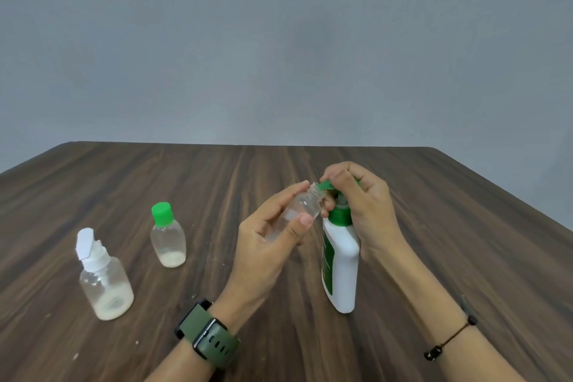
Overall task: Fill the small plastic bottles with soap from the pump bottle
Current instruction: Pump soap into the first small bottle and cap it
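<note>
My left hand (273, 236) holds a small clear bottle (305, 205), uncapped and tilted, its mouth right under the green nozzle of the pump bottle (341, 260). That white pump bottle with a green collar stands on the table at centre right. My right hand (362, 195) rests on top of its pump head, fingers curled over it. Two other small bottles stand to the left: one with a green cap (168, 239) and one with an open white flip cap (104, 279). Both hold a little whitish soap at the bottom.
Everything stands on a dark wooden table (465, 226) that ends at a grey wall behind. A green watch is on my left wrist and a thin black cord bracelet on my right.
</note>
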### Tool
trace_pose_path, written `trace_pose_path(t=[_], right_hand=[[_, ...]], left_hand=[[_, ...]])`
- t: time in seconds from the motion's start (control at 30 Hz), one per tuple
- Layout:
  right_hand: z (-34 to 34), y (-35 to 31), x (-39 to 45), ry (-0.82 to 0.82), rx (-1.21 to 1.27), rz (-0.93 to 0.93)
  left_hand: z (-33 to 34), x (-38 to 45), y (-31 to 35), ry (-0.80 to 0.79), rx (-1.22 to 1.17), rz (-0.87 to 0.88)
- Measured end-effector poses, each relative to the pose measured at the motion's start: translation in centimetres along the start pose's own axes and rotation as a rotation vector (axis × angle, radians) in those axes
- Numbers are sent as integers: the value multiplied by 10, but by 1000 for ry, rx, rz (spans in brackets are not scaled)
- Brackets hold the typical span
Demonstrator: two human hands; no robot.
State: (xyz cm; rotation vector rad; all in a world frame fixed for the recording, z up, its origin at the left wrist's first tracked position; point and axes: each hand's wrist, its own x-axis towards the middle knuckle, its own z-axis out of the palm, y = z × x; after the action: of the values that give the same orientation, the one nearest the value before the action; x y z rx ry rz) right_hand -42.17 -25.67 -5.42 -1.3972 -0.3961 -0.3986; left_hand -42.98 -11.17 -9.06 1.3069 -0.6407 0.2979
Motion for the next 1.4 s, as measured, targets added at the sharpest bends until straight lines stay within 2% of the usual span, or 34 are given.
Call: trace_pose_path(t=[0.27, 0.53, 0.73, 0.9, 1.2, 1.4], right_hand=[[6, 1, 0, -94, -25, -11], [2, 4, 3, -48, 22, 50], [-2, 7, 2, -21, 84, 69], [-4, 7, 3, 0, 45, 83], [-1, 4, -2, -2, 98, 107], [-5, 3, 0, 33, -113, 142]], left_hand=[[-10, 4, 11, -41, 25, 39], [-17, 3, 12, 57, 20, 93], [-10, -4, 10, 26, 23, 98], [-4, -8, 9, 71, 55, 117], [5, -16, 6, 105, 221, 204], [3, -11, 5, 96, 278, 254]])
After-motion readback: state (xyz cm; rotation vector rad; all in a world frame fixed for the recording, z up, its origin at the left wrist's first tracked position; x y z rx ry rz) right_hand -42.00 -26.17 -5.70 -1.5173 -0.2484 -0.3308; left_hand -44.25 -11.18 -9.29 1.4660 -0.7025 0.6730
